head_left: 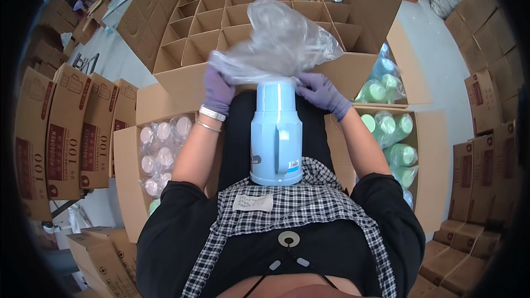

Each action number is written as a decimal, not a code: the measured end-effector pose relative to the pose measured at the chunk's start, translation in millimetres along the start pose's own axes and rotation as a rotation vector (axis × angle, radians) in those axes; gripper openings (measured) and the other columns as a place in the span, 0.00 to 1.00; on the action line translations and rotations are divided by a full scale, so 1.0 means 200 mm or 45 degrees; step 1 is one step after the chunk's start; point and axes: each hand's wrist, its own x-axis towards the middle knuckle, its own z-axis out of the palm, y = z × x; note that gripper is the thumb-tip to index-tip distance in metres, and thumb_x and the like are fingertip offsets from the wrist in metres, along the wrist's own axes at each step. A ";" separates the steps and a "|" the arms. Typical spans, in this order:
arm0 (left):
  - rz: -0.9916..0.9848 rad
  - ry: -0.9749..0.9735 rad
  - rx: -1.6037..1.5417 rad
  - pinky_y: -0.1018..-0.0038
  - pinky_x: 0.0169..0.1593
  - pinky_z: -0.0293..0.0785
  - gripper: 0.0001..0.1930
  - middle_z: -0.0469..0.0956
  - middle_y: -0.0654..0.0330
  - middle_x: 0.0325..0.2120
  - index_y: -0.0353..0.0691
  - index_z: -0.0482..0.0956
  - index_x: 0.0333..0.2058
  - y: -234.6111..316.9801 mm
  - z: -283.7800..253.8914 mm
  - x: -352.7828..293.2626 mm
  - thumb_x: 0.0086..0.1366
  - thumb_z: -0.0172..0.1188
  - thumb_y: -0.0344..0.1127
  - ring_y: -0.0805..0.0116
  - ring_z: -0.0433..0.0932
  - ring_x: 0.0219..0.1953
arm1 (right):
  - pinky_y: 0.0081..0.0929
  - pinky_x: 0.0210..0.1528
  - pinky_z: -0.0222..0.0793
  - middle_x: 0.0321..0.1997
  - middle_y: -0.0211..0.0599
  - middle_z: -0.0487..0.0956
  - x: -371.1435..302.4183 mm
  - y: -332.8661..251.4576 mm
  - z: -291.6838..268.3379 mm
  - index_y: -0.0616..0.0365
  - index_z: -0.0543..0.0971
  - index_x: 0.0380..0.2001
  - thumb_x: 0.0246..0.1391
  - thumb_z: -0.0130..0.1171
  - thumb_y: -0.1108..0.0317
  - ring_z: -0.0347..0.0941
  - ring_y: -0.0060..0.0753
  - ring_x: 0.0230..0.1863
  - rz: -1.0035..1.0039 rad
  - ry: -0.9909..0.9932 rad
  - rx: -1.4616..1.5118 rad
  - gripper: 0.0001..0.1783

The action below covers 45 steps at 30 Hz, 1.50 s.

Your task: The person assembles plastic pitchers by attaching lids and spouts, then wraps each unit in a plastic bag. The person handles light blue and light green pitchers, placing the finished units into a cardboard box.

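A light blue vacuum flask with a side handle lies across my lap, its lid end pointing away from me. Over that end hangs a clear plastic bag, crumpled and partly smeared by motion. My left hand, in a purple glove, is closed on the bag's left edge. My right hand, gloved the same way, pinches the bag's rim beside the flask's lid. The bag's mouth is at the lid; most of the flask is bare.
Ahead stands a divided cardboard carton with several white-capped bottles in its far right cells. Open boxes flank me: pink-topped bagged flasks at left, green ones at right. Stacked cartons line both sides.
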 end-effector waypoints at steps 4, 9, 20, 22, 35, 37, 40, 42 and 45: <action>-0.099 -0.293 0.173 0.66 0.38 0.76 0.11 0.79 0.58 0.29 0.39 0.75 0.36 0.11 0.14 -0.24 0.67 0.63 0.40 0.61 0.79 0.31 | 0.26 0.40 0.71 0.28 0.30 0.77 -0.16 0.01 0.05 0.63 0.80 0.39 0.58 0.61 0.66 0.70 0.20 0.33 0.094 0.034 0.187 0.11; -0.811 -0.104 -0.949 0.72 0.42 0.77 0.14 0.81 0.63 0.33 0.37 0.78 0.41 0.40 0.00 -0.62 0.72 0.56 0.43 0.74 0.79 0.36 | 0.23 0.42 0.76 0.37 0.28 0.84 -0.57 -0.02 0.17 0.59 0.84 0.40 0.55 0.66 0.72 0.77 0.19 0.37 0.036 -0.342 0.769 0.09; 0.383 0.035 0.258 0.68 0.43 0.76 0.16 0.80 0.57 0.36 0.38 0.79 0.50 0.78 0.01 -0.48 0.66 0.65 0.36 0.66 0.78 0.38 | 0.25 0.42 0.74 0.38 0.30 0.82 -0.58 -0.37 0.12 0.61 0.80 0.45 0.57 0.65 0.71 0.76 0.19 0.39 0.097 -0.203 0.643 0.13; 0.437 -0.449 0.054 0.65 0.49 0.77 0.18 0.81 0.55 0.41 0.38 0.80 0.53 0.75 -0.14 -0.61 0.66 0.64 0.35 0.63 0.79 0.44 | 0.25 0.38 0.72 0.34 0.36 0.81 -0.63 -0.45 0.06 0.61 0.82 0.38 0.59 0.63 0.70 0.77 0.23 0.36 -0.312 -0.699 0.287 0.07; -0.575 -1.932 -0.604 0.64 0.76 0.52 0.34 0.59 0.54 0.74 0.40 0.55 0.75 0.33 -0.24 -1.04 0.81 0.38 0.56 0.63 0.60 0.73 | 0.45 0.49 0.77 0.33 0.55 0.84 -0.19 -0.65 0.17 0.64 0.85 0.32 0.48 0.56 0.38 0.83 0.56 0.41 0.487 -0.340 -0.805 0.34; -0.420 -1.898 -0.278 0.63 0.73 0.59 0.28 0.69 0.46 0.66 0.40 0.66 0.69 0.62 -0.16 -0.87 0.80 0.42 0.51 0.53 0.68 0.69 | 0.44 0.52 0.77 0.36 0.63 0.83 -0.31 -0.50 0.07 0.69 0.85 0.37 0.48 0.56 0.42 0.83 0.59 0.42 0.452 -0.303 -0.674 0.34; 0.144 -1.603 -0.018 0.58 0.64 0.70 0.22 0.75 0.39 0.56 0.37 0.77 0.57 0.70 -0.13 -0.75 0.75 0.53 0.48 0.43 0.74 0.59 | 0.43 0.63 0.71 0.54 0.61 0.81 -0.75 0.01 0.06 0.67 0.80 0.52 0.51 0.65 0.55 0.78 0.53 0.56 0.181 -0.095 -0.016 0.30; 0.423 -1.249 0.040 0.54 0.62 0.71 0.21 0.79 0.42 0.52 0.36 0.79 0.53 0.73 -0.03 -0.66 0.64 0.63 0.40 0.42 0.77 0.54 | 0.42 0.66 0.69 0.59 0.53 0.78 -0.92 -0.08 0.06 0.66 0.77 0.57 0.56 0.66 0.63 0.74 0.48 0.63 -0.038 0.013 0.119 0.28; 0.378 -1.170 0.198 0.54 0.55 0.72 0.19 0.80 0.47 0.44 0.36 0.82 0.44 0.71 0.18 -0.49 0.58 0.66 0.42 0.42 0.77 0.49 | 0.24 0.23 0.77 0.34 0.41 0.83 -1.20 -0.24 0.12 0.64 0.78 0.47 0.57 0.68 0.69 0.81 0.30 0.24 0.744 0.362 1.149 0.16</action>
